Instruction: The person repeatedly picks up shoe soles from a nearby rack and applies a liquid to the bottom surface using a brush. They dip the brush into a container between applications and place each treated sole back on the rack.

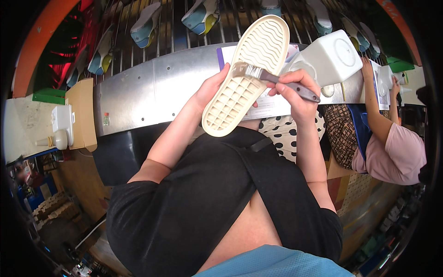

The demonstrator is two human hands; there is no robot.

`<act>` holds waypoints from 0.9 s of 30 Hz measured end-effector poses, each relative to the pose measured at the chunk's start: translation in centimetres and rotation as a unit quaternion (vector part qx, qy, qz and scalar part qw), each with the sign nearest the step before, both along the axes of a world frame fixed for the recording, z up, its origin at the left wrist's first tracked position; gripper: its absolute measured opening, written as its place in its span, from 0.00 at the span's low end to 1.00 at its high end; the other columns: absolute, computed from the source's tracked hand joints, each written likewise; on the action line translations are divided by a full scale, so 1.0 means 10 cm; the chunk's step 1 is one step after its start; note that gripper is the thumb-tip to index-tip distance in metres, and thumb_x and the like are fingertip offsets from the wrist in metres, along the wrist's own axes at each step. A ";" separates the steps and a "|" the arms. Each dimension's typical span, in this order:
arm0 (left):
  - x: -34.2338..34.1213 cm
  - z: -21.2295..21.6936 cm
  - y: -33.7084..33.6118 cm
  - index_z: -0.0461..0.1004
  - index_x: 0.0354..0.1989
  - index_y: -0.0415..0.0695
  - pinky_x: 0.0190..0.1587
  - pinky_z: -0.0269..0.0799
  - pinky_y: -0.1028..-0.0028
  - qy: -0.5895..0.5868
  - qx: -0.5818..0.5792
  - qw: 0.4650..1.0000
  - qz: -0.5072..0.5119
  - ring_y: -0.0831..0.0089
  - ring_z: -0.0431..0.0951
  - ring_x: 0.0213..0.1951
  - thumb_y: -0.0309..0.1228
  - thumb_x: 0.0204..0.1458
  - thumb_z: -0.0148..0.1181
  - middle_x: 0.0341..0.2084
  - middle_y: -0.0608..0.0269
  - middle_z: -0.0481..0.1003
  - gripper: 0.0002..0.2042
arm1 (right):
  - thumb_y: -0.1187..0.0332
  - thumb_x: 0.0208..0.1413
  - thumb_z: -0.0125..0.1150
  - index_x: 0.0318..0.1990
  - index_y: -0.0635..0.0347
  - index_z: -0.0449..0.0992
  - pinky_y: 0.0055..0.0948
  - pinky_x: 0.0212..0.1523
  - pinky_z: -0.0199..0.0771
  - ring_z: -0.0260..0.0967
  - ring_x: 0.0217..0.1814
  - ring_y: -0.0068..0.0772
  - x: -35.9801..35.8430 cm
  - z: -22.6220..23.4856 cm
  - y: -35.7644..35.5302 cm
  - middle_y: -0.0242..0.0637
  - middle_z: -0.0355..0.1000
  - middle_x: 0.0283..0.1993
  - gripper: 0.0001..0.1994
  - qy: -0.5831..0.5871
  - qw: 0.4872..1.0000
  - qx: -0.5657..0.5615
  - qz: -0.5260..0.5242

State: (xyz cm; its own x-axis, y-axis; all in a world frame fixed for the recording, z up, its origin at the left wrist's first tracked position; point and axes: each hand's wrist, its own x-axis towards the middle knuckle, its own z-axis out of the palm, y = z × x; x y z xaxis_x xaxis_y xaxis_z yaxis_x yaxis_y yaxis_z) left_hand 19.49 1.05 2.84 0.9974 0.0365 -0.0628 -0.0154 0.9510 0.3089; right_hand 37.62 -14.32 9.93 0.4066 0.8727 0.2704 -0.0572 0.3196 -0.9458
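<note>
A cream shoe sole [229, 107] is raised at a slant above the workbench, its face with wavy ridges and square recesses turned up. My left hand [213, 89] grips it by the left edge, with some fingers hidden underneath. In my right hand [299, 93] is a flat paintbrush [266, 76] with a dark handle, pinched between thumb and fingers. The bristles, pale and wet-looking, lie across the middle of the sole, where the waves meet the squares. Just beyond my right hand, a white plastic bottle [333, 56] is tipped on its side.
A metal bench edge [157, 87] runs in front of me, with printed sheets [272, 107] under the sole. Behind it, a roller conveyor carries several blue-and-grey shoe parts [146, 27]. An open cardboard box [82, 111] stands left. A co-worker [392, 143] in pink works at the right.
</note>
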 end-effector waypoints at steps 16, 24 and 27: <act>-0.17 -0.14 -0.20 0.51 0.74 0.41 0.62 0.71 0.54 0.030 0.177 0.983 0.031 0.44 0.75 0.58 0.56 0.69 0.24 0.64 0.43 0.66 0.35 | 0.82 0.56 0.65 0.38 0.68 0.74 0.22 0.36 0.80 0.80 0.33 0.27 0.14 0.01 0.15 0.43 0.79 0.31 0.06 -0.231 0.923 0.076 -0.298; -0.08 -0.08 -0.22 0.57 0.70 0.37 0.59 0.75 0.56 0.031 0.091 0.995 0.032 0.48 0.78 0.54 0.53 0.71 0.27 0.59 0.45 0.72 0.33 | 0.79 0.57 0.63 0.37 0.71 0.74 0.23 0.33 0.79 0.78 0.29 0.29 0.14 0.05 0.15 0.46 0.79 0.30 0.04 -0.068 0.970 0.035 -0.231; -0.02 -0.05 -0.15 0.59 0.70 0.38 0.57 0.77 0.57 0.031 0.084 0.995 0.035 0.48 0.80 0.52 0.54 0.70 0.28 0.58 0.45 0.73 0.33 | 0.81 0.54 0.62 0.35 0.71 0.75 0.24 0.33 0.78 0.78 0.29 0.30 0.14 0.04 0.15 0.47 0.79 0.31 0.04 -0.039 0.993 0.025 -0.112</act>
State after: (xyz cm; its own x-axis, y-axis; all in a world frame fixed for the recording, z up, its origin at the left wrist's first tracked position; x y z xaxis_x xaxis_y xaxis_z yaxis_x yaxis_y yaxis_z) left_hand 19.32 -0.49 2.30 0.9865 0.1212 -0.1102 -0.0563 0.8828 0.4663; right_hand 39.01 -12.81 10.29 0.5646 0.7480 0.3490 0.0925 0.3628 -0.9273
